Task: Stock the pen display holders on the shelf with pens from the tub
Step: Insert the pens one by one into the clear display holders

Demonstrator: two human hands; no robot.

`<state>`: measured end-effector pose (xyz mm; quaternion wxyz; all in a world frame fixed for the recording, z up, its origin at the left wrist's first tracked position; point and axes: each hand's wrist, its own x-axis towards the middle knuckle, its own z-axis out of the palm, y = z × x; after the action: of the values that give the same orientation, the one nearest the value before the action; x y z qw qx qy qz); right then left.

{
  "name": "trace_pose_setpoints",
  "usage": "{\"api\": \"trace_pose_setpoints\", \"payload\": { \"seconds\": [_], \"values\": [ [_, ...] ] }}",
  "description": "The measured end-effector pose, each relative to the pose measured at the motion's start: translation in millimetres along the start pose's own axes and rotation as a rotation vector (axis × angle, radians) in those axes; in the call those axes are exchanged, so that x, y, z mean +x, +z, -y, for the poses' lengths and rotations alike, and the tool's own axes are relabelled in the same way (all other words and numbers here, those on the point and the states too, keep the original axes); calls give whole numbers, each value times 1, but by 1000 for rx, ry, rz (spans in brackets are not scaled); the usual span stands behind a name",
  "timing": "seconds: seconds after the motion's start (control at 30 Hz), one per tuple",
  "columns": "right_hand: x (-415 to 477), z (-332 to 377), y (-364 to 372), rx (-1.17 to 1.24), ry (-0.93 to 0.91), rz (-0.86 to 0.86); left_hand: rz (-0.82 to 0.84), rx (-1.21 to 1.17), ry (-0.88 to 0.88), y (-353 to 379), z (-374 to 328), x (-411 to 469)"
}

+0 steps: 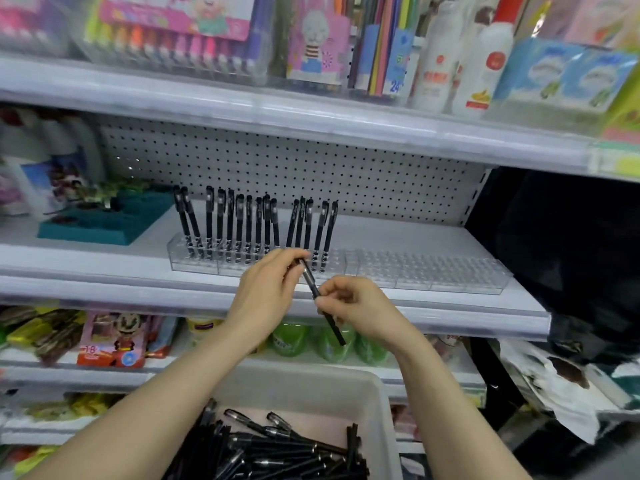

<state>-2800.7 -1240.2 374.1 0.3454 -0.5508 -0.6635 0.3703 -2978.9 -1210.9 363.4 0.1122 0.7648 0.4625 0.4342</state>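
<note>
A black pen (311, 284) hangs slanted in front of the middle shelf's edge, held by both hands. My left hand (266, 289) pinches its upper end; my right hand (360, 306) pinches its middle, and the lower end sticks out below. Behind them, clear pen display holders (433, 271) stretch along the shelf. Several black pens (249, 223) stand in the left part; the right part holds none. A white tub (381, 403) at the bottom holds a heap of several black pens (277, 452).
A teal tray (104, 223) sits at the shelf's left. A perforated back panel (311, 168) stands behind the holders. The shelf above carries marker sets and bottles; packaged goods and green bottles (329, 341) fill the shelf below. Dark bags lie at the right.
</note>
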Motion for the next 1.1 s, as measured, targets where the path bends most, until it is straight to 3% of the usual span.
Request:
{"api": "trace_pose_setpoints", "payload": {
  "seconds": [0.1,0.23,0.37,0.8,1.1],
  "values": [
    [17,7,-16,-1,-29,-102,36,69,25,3,2,15],
    [42,16,-40,59,-79,-441,88,419,108,8,25,26],
    [69,22,-47,91,-154,-620,89,533,153,16,38,24],
    [89,-8,-21,-258,-34,-537,35,576,188,22,46,19],
    [78,0,-18,-399,-11,-562,90,417,140,2,51,-6]
  ]
}}
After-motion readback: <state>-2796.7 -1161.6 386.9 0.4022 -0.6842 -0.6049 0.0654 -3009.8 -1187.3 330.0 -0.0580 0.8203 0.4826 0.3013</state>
